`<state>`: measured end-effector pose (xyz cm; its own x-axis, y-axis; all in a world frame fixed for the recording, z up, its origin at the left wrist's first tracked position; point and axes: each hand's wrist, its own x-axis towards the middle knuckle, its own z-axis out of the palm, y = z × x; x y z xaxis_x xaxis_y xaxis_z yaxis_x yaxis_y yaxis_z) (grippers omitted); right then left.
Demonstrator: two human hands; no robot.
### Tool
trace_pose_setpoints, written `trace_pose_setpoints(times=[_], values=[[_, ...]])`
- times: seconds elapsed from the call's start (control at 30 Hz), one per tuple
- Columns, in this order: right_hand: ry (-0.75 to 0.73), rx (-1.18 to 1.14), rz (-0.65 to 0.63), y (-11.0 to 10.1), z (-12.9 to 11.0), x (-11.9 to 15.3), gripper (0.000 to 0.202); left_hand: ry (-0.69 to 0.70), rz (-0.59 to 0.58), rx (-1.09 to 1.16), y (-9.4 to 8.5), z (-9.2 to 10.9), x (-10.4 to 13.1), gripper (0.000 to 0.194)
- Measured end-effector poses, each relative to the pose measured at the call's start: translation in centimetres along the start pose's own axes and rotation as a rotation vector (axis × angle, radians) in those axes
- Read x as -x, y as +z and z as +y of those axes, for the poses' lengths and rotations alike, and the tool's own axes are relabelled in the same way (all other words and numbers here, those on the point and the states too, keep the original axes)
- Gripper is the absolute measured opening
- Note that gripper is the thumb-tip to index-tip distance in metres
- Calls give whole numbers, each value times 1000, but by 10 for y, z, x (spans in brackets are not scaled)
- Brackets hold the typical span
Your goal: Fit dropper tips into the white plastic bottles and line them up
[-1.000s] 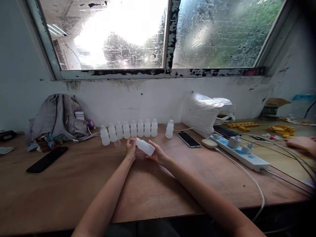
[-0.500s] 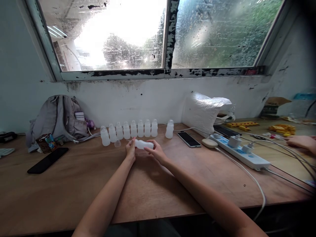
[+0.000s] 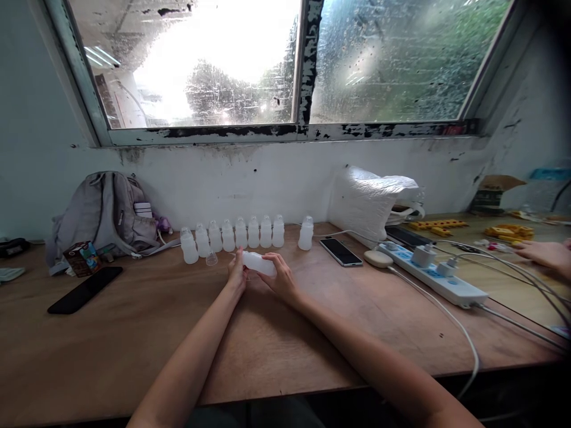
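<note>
A frosted white baby bottle (image 3: 259, 263) lies sideways between my two hands, above the table. At its left end my left hand (image 3: 236, 270) is closed around it; that end is partly hidden by my fingers. My right hand (image 3: 282, 278) grips the other end, thumb below and fingers over the top. Just left of my hands a clear dome-shaped cap (image 3: 211, 258) rests on the table. Behind them stands a row of several similar bottles (image 3: 228, 236), upright with clear caps. One more capped bottle (image 3: 306, 233) stands apart to the right.
A grey backpack (image 3: 111, 220), a small carton (image 3: 82, 258) and a black phone (image 3: 85, 290) are at left. Right are another phone (image 3: 341, 251), a round pad (image 3: 378, 258), a power strip (image 3: 437, 276) with cables and a silver bag (image 3: 366, 205). Another person's hand (image 3: 546, 255) shows far right.
My right hand has shifted slightly left and farther over the bottle, covering more of it. The bottle's right end tilts a little lower. The standing bottles remain in place.
</note>
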<state>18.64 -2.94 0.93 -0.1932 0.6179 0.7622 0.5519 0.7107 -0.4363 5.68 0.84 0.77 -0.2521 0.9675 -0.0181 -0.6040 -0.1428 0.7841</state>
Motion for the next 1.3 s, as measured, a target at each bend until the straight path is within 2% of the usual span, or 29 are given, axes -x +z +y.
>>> trace_pose_setpoints(times=[0.13,0.23,0.3,0.37,0.43,0.57,0.67,0.73,0.77,0.83,0.9,0.97,1.03,1.13,1.2,1.3], values=[[-89,76,3,3,0,4,30,-15,-2,81,3,0,2,35],[-168,127,-56,1,-2,5,27,-19,2,101,3,0,2,35],[-163,112,-91,-1,-5,4,26,-26,11,91,1,-1,1,35],[-31,36,-74,-5,-8,1,25,-30,14,72,-1,-2,1,34],[208,-112,-69,-8,-9,-2,30,-29,11,52,-3,-2,1,33],[693,-598,-111,-7,-8,-7,36,-15,-47,59,0,1,3,33],[836,-846,-85,0,-8,-4,36,-21,-100,96,3,3,4,35],[796,-801,-80,4,-9,0,38,-15,-72,86,3,2,4,36],[730,-710,-78,6,-10,1,38,-4,-36,69,2,1,4,35],[500,-448,-68,7,-10,4,38,15,42,29,1,-1,3,33],[199,-191,-68,6,-8,6,33,14,88,32,0,-4,3,31],[-41,-17,-79,5,-7,6,26,-32,71,94,1,-5,4,30],[-170,90,-90,4,-5,7,25,-93,19,153,3,-5,5,30],[-242,177,-88,3,-4,7,31,-160,-52,184,7,-4,8,32],[-240,181,-84,3,-5,8,33,-187,-98,208,8,-3,8,34],[-114,78,-23,3,-8,7,26,-217,-144,235,7,-3,9,36]])
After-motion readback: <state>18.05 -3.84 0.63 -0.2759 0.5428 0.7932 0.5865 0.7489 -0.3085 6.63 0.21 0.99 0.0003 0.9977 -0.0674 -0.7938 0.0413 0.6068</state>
